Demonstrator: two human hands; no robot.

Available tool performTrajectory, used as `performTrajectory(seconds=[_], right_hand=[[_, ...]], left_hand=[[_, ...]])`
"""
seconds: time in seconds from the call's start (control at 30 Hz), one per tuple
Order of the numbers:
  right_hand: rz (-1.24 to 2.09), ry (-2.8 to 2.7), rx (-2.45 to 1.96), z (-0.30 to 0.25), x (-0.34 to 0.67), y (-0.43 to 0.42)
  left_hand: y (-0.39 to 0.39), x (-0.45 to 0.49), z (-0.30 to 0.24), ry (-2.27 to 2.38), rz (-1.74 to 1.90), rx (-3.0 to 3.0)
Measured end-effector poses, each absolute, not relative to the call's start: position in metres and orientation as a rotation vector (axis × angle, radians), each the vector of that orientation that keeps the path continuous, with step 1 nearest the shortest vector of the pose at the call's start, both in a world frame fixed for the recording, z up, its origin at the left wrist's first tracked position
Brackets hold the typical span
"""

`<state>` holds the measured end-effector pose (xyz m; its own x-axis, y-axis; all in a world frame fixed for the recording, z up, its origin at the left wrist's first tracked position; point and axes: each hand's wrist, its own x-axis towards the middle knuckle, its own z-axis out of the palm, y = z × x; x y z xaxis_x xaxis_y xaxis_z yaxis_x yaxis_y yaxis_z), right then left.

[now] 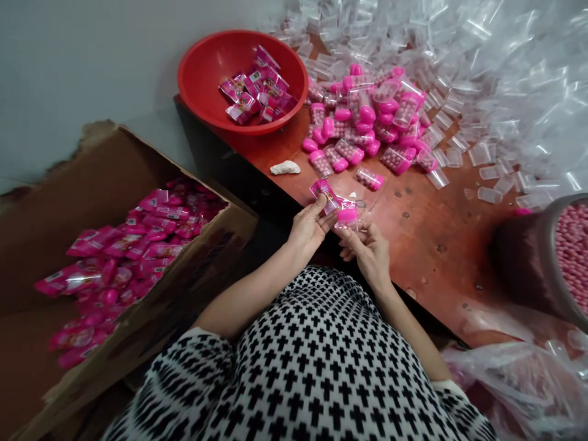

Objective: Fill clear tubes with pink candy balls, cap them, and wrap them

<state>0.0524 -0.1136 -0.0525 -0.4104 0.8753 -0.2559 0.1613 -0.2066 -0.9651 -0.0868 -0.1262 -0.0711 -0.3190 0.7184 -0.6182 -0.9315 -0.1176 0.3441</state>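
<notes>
My left hand (311,228) pinches a shiny pink printed wrapper (324,195) between thumb and fingers, just over the table's near edge. My right hand (370,250) is closed round a small clear candy jar with a pink cap (346,216). The cap end meets the lower end of the wrapper; whether it is inside the wrapper I cannot tell. Beyond my hands lies a single filled jar (369,179) on its side. A heap of similar jars (362,116) with pink caps and pink balls spreads behind it.
A red bowl (193,92) at the back left holds pink packets. To my left, a cardboard box (151,318) contains many wrapped packets. Clear plastic cups (496,79) pile up at the far right. A bucket (519,251) of pink balls and a plastic bag (523,380) are at right.
</notes>
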Motion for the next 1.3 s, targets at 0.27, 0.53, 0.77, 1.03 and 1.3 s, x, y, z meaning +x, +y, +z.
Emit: performTrajectory(seconds=[0.27,0.53,0.77,1.03,1.3], right_hand=[[1.700,-1.382,-1.197,-0.063,0.040,-0.113],[1.719,-1.382,-1.123,-0.070,0.041,-0.106],[1.646,-1.430,-1.100,-0.075,0.042,-0.106],[1.863,-1.281,-1.012,-0.080,0.045,-0.097],[1.589,-1.388,-1.069,-0.079,0.043,-0.098]], left_hand=[[-0.126,-0.074,-0.066,0.798,1.715,-0.248],[-0.126,-0.077,-0.067,0.867,1.706,0.060],[-0.124,-0.079,-0.066,0.907,1.599,0.123],[-0.121,-0.087,-0.064,0.957,1.475,0.217],[-0.120,-0.085,-0.061,1.022,1.459,0.251]])
